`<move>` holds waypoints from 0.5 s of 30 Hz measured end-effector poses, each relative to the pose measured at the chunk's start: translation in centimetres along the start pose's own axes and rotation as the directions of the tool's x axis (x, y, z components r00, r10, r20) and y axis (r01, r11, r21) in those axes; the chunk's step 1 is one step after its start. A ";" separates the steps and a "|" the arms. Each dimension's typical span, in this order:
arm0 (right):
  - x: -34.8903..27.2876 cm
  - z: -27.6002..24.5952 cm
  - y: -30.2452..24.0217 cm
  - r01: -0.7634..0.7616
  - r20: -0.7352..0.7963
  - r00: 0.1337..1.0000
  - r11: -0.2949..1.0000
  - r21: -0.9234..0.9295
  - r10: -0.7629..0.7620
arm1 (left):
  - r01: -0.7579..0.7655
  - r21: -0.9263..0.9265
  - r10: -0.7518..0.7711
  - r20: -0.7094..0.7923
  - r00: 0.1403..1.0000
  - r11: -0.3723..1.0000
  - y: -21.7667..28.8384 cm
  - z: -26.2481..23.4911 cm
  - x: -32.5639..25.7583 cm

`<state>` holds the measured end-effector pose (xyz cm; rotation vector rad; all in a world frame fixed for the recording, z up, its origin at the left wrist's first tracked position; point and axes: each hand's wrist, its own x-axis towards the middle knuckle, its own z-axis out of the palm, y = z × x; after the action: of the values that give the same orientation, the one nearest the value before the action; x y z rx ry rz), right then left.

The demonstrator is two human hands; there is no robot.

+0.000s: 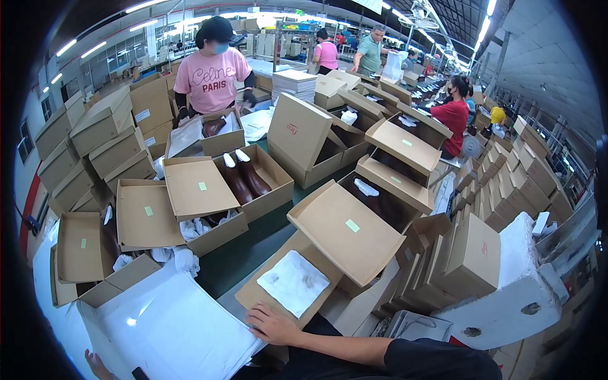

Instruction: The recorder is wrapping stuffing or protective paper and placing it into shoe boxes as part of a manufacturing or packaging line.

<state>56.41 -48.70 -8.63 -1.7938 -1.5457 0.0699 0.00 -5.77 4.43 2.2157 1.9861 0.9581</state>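
Note:
My right hand (273, 324) lies at the near edge of a brown cardboard panel (253, 292), fingers loosely stretched and touching it. A white cloth (293, 282) with grey smudges lies on that panel. Just left of this hand is a stack of large white paper sheets (171, 326), spread across an open box. At the lower left rim, my left hand (98, 366) shows only in part, fingers apart beside the paper, with nothing visible in it. Beyond the cloth, an open shoebox with a tilted lid (347, 231) holds dark footwear, partly hidden.
Open boxes hold brown boots (247, 180) with white stuffing, along a dark green conveyor (253, 244). Opposite, a co-worker (212, 73) in pink handles another box. Closed boxes (468, 256) and a white foam block (513, 291) stand at right; more boxes (104, 136) are stacked left.

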 end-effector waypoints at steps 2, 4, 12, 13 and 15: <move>0.3 0.1 -0.1 0.010 0.010 1.000 1.000 0.001 -0.010 | -0.049 -0.012 0.049 -0.025 0.998 0.999 -1.2 -0.3 -0.4; 0.0 -0.2 0.2 0.002 0.011 1.000 1.000 -0.024 -0.001 | 0.064 -0.109 -0.059 0.047 0.997 0.992 -0.3 0.8 0.0; -0.3 -0.4 0.2 -0.002 -0.002 1.000 0.999 -0.042 0.002 | 0.198 -0.069 -0.189 0.115 0.975 0.978 -0.9 2.4 1.5; -0.2 -0.5 0.2 0.000 -0.008 1.000 1.000 -0.030 0.000 | 0.180 -0.081 -0.176 0.048 0.983 0.980 -0.4 2.7 2.7; 0.5 0.1 -0.5 0.027 0.027 0.999 0.999 -0.024 -0.026 | 0.171 -0.061 -0.174 -0.035 0.984 0.983 -3.8 2.1 2.5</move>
<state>56.12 -48.23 -8.22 -1.7973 -1.5945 0.0628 -2.49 -1.93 2.23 1.9714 2.0967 1.0320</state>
